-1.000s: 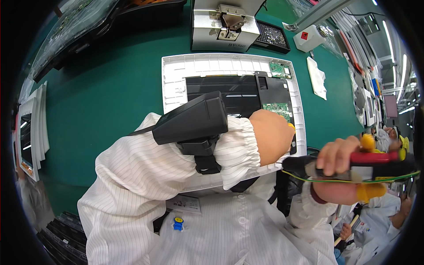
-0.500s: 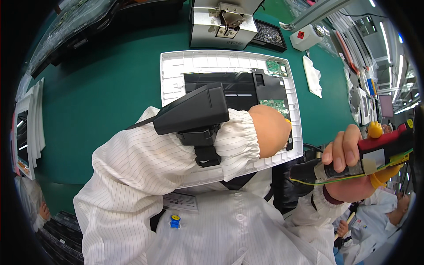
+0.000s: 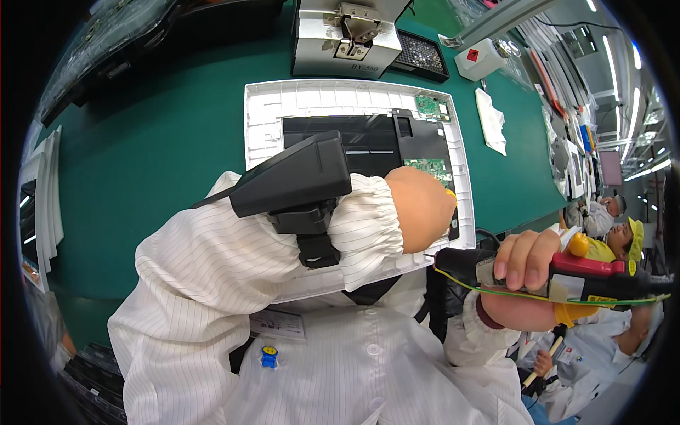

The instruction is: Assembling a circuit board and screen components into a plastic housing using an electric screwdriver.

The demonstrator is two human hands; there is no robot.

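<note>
My right hand is wrapped round a red and black electric screwdriver, held nearly level with its tip pointing left. That tip is close to the lower right edge of a white plastic frame; whether it touches I cannot tell. Inside the frame sit a dark panel, a black plate and a green circuit board. My left hand lies over the frame's right part, its back turned to me. The left fingers are hidden except for a yellow finger cover.
A silver machine stands behind the frame, beside a black tray of small metal parts. A white bottle and a white cloth are at the right. White panels stand at the left. People are at the far right.
My right hand has brought the screwdriver leftward to the frame's edge and turned it closer to level. My left hand keeps its place on the frame. The whole view has shifted slightly.
</note>
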